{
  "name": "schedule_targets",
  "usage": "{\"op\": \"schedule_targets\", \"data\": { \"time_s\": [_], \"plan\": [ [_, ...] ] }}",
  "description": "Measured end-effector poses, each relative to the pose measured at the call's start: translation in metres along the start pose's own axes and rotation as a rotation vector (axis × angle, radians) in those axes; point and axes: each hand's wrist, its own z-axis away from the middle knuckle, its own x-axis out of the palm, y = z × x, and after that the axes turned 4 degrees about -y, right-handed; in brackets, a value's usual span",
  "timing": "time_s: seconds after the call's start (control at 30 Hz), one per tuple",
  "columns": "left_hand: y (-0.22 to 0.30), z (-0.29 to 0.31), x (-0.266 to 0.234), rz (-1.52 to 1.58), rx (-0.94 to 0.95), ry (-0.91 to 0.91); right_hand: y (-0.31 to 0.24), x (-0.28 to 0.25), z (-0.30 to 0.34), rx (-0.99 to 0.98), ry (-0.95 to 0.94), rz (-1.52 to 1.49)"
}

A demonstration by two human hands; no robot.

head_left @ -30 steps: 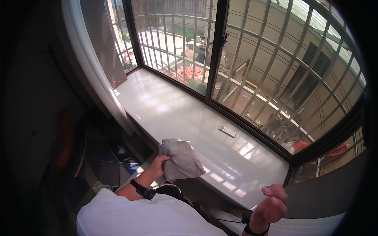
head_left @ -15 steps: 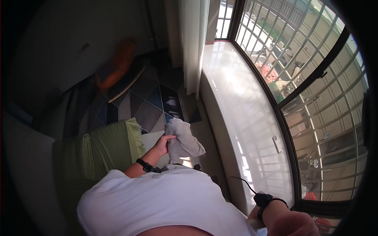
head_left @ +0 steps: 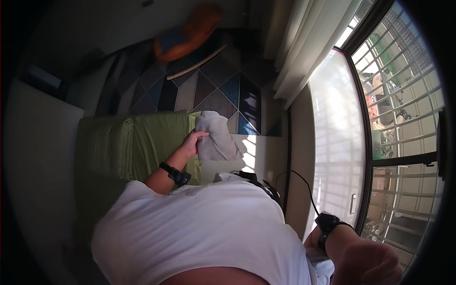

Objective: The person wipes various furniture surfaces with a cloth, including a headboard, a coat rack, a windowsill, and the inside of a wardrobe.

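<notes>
Cloth (head_left: 217,138), above floor (head_left: 266,148) nr green bedding (head_left: 156,142), is gripped at one edge by L hand (head_left: 192,142), prob. leaving the rest loose; R hand (head_left: 373,263), nr sill (head_left: 335,118): can't tell if open or closed.

Shirt (head_left: 204,223) white, short-sleeved, loose, creased across the front. Left band (head_left: 166,167) black, carrying a small blocky dark module (head_left: 181,178). Right band (head_left: 322,242) likewise black, with its own dark unit (head_left: 327,220); a thin black cable (head_left: 308,185) curves away from it.
</notes>
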Motion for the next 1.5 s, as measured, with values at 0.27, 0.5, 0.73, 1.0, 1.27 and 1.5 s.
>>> {"op": "schedule_targets", "data": {
  "time_s": [0.27,0.5,0.73,1.0,1.27,1.5],
  "plan": [
    [-0.014,-0.032,-0.002,0.126,-0.028,0.110,0.096,-0.007,-0.006,0.023,-0.008,-0.030],
    [-0.010,-0.070,0.020,0.244,-0.006,0.254,0.179,-0.067,0.001,0.009,0.019,-0.058],
    [-0.003,-0.102,0.066,0.346,0.181,0.382,0.288,-0.147,-0.025,-0.140,0.064,-0.253],
    [0.023,-0.123,0.081,0.466,0.442,0.504,0.398,-0.124,-0.054,-0.165,0.011,-0.394],
    [0.097,-0.139,0.036,0.296,0.734,0.430,0.536,0.036,-0.051,0.156,-0.079,-0.454],
    [0.229,-0.140,-0.025,-1.330,0.365,0.850,0.687,0.160,0.047,0.379,-1.351,0.181]
  ]
}}
